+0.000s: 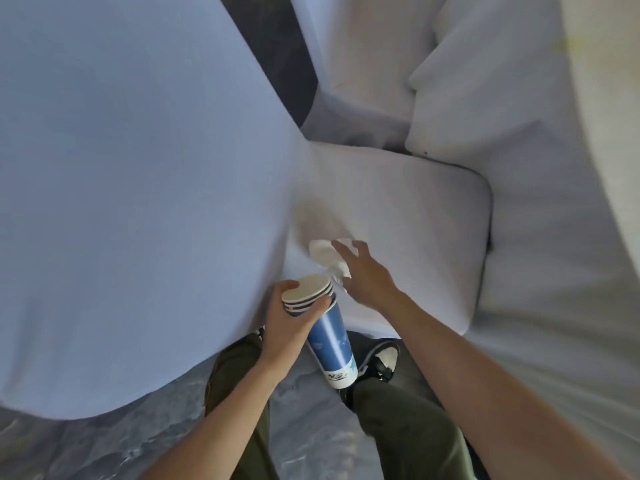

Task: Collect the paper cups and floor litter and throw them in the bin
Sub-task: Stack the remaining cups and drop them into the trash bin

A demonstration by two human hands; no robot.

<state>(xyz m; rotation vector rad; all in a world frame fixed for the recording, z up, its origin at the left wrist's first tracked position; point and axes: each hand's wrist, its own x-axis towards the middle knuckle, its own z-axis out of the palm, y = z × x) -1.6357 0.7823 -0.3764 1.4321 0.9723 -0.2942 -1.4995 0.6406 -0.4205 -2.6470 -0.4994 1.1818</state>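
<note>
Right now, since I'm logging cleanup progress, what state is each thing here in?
Stack of blue-and-white paper cups: nested, tilted, held near the rims.
Crumpled white paper tissue: lying on the white-covered chair seat, partly under fingers.
Left hand: grip around the cup stack.
Right hand: grip on the tissue, not clearly lifted yet.

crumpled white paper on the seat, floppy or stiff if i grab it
Probably floppy: the crumpled paper looks thin, with soft folds where the right hand touches it. Likely very light, so a push may just slide it along the seat cover. Unlikely to roll.
</note>
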